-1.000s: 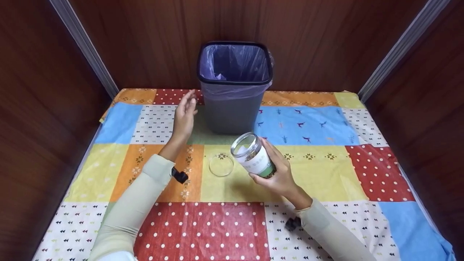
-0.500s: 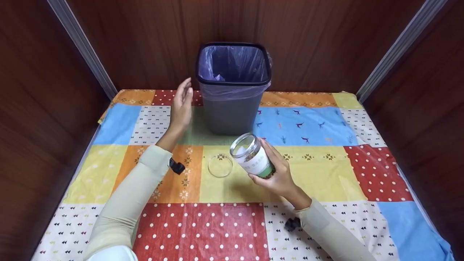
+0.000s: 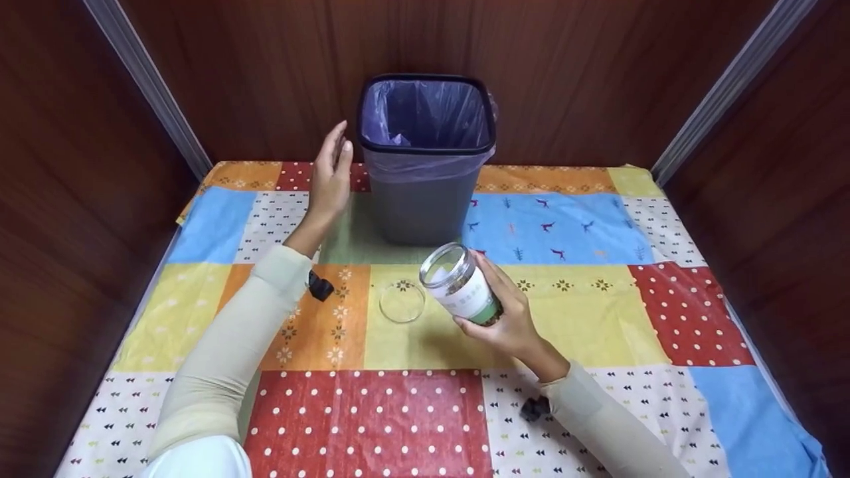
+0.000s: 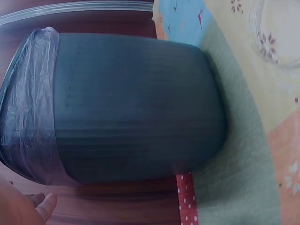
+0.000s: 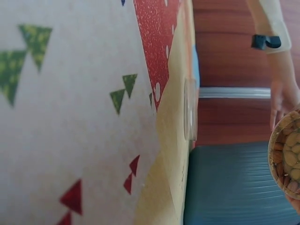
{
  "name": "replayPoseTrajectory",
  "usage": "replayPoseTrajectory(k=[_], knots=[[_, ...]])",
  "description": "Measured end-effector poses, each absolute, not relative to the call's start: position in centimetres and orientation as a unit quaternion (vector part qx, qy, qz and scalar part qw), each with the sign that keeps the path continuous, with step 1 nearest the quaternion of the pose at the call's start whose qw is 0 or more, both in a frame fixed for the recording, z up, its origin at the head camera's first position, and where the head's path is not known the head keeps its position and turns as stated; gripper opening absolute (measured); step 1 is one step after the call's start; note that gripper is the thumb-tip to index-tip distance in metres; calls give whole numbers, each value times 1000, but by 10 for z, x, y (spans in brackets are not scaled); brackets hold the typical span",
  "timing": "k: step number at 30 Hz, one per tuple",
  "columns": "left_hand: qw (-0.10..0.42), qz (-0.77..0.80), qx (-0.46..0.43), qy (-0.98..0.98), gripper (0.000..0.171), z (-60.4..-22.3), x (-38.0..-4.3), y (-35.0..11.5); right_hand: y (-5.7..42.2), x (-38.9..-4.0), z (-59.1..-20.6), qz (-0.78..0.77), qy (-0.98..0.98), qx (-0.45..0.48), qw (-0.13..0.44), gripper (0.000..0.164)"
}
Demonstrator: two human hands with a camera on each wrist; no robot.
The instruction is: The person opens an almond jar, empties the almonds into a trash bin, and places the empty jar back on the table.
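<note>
1. Your right hand holds the transparent, cylindrical jar with white and green label in the air, over the middle of the desk, which wears a patchwork cloth of many colours.
2. This grip is clamped on the jar: the thumb lies on the near side, and the other fingers go round the far side, so the mouth is left free.
3. The jar leans, with its open mouth up and toward the left edge; I judge that this tilt lets you look inside. Brown, almond-like pieces show through its base.
4. The round, flat, transparent lid lies on the desk, left of the jar, probably put apart so that the mouth is uncovered.
5. The grey plastic bin with black rim and purple liner stands upright near the middle of the far edge. Its liner is folded over the rim, likely to hold it in place.
6. Your left hand is raised just beside the bin's left side. This grip is apart, fingers almost straight, holding nothing; I see no contact.
</note>
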State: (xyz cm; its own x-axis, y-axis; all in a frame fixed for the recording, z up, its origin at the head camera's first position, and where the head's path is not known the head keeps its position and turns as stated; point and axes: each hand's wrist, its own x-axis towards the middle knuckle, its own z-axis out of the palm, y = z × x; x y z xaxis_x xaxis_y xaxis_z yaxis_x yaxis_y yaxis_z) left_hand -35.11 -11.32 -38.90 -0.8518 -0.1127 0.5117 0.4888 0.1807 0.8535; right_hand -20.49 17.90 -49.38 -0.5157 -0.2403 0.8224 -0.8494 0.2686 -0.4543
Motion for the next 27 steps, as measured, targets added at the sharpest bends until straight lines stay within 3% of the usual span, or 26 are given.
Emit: replayPoseTrajectory(k=[8,19,27], knots=[[277,-572,-147,-758,46,-399,-385,-120,179,-205,-493,477,-730,375,316,92],[250,-537,-162,-789,49,-386,-406,-130,190,-226,-525,469,-734,375,317,100],[241,-501,-172,-813,51,-369,-408,-128,195,-227,-526,459,-745,373,308,98]])
